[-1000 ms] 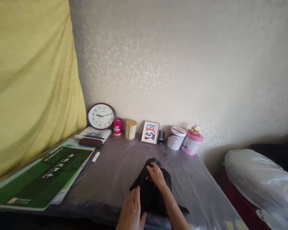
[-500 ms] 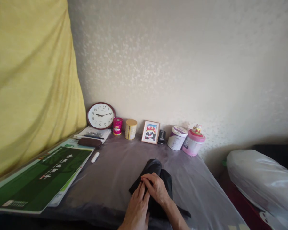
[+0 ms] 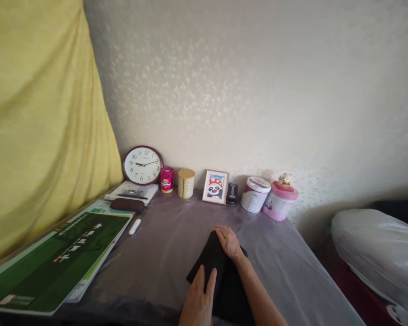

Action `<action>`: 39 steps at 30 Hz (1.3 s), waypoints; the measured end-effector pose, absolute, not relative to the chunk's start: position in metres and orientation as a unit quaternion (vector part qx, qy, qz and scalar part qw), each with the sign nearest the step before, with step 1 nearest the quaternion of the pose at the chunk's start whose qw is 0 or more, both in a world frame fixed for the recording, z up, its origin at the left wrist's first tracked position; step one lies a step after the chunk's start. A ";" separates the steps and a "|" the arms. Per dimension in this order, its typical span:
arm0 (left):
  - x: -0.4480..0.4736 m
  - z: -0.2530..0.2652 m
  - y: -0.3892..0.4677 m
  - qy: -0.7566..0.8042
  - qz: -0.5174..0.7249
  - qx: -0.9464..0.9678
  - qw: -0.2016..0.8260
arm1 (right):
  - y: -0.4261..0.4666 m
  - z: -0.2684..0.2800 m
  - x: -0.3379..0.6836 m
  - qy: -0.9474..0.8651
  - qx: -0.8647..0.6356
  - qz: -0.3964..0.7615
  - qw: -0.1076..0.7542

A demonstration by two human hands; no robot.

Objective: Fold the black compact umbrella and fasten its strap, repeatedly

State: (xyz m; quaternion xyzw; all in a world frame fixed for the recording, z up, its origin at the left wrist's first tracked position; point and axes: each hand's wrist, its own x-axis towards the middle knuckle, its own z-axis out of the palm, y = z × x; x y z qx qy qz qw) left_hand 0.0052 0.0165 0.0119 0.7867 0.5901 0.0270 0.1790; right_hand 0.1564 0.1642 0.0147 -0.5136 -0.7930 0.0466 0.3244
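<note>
A folded piece of black cloth point(image 3: 212, 258) lies on the grey table cover point(image 3: 163, 253) near the front; its exact kind I cannot tell. My left hand point(image 3: 200, 294) rests on its near left part, fingers stretched out and thumb apart. At the cloth's far end lies my right hand point(image 3: 228, 242), palm down, with its fingers extended over the top edge. Neither hand grips the cloth. The lower right part of the cloth is partly covered by my right forearm.
Along the wall stand a clock point(image 3: 143, 165), a pink can point(image 3: 167, 179), a yellow-lidded can point(image 3: 186, 184), a framed panda picture point(image 3: 215, 187) and two tubs point(image 3: 255, 194). Green books point(image 3: 64, 258), a brown case point(image 3: 127, 204) and a white stick-like object point(image 3: 135, 226) lie left. A plastic-wrapped bundle point(image 3: 377, 244) sits right.
My hands have parted: the right moved forward to the cloth's far end, the left slid slightly down. The cloth's bunched far part now looks flatter. The view has shifted slightly.
</note>
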 end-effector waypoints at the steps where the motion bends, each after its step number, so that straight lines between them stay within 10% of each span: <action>1: 0.007 0.009 0.018 0.601 0.024 0.778 0.178 | 0.168 0.017 0.160 -0.781 -0.531 0.042 0.326; 13: 0.006 -0.007 0.025 0.589 0.057 0.778 0.210 | 0.084 0.027 0.128 -0.839 -0.442 0.079 0.309; 25: -0.003 0.012 0.017 0.577 0.091 0.773 0.245 | 0.126 0.008 0.219 -0.591 -0.719 0.024 0.365; 39: -0.011 0.023 0.003 0.557 0.157 0.784 0.227 | 0.057 0.022 0.203 -0.456 -0.688 0.357 0.438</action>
